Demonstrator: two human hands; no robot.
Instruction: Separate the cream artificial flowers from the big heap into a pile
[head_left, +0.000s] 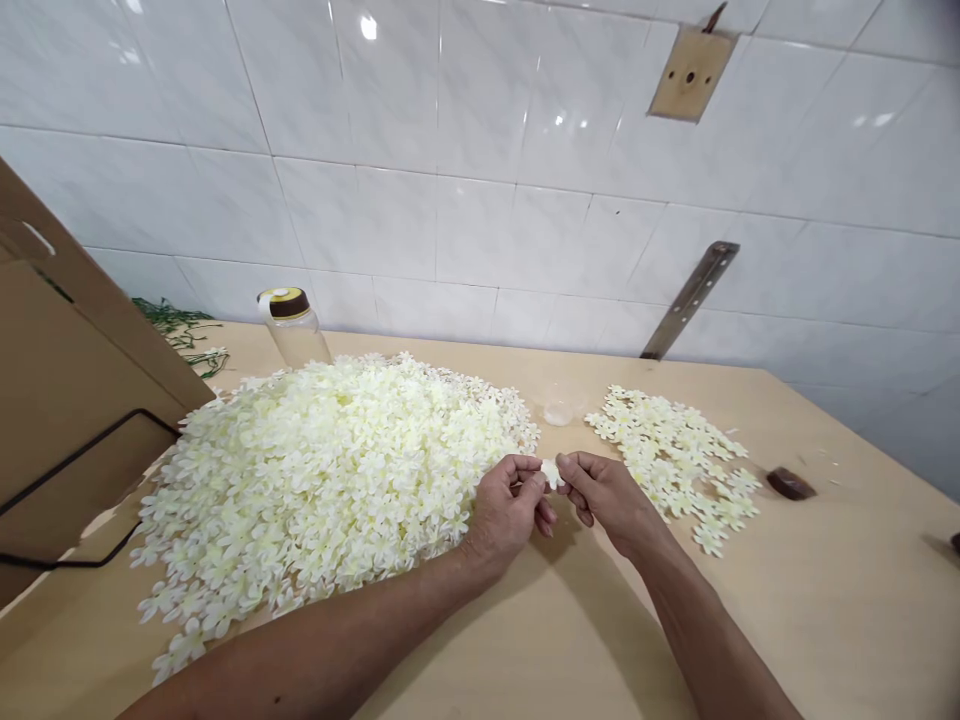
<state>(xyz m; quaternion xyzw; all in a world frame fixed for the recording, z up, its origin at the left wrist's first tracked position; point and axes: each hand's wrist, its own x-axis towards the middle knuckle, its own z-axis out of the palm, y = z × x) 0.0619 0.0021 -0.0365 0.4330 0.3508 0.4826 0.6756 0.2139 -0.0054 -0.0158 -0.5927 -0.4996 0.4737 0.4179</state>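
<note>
Between my two hands is a small white artificial flower (551, 473), pinched from both sides above the table. My left hand (510, 505) is closed, with thumb and forefinger on the flower's left edge. From the right, my right hand (600, 492) grips its other edge with the fingertips. A large heap of pale yellow-white artificial flowers (337, 460) lies to the left, close to my left hand. Beyond my right hand, a smaller, flatter spread of similar flowers (667, 450) lies on the table. My fingers hide part of the held flower.
A clear bottle with a brown and yellow lid (289, 315) stands behind the heap. Green stems (180, 330) lie at back left beside a cardboard box (82, 380). A small clear dish (557, 413) and a dark brown lump (790, 484) rest on the wooden table (847, 590).
</note>
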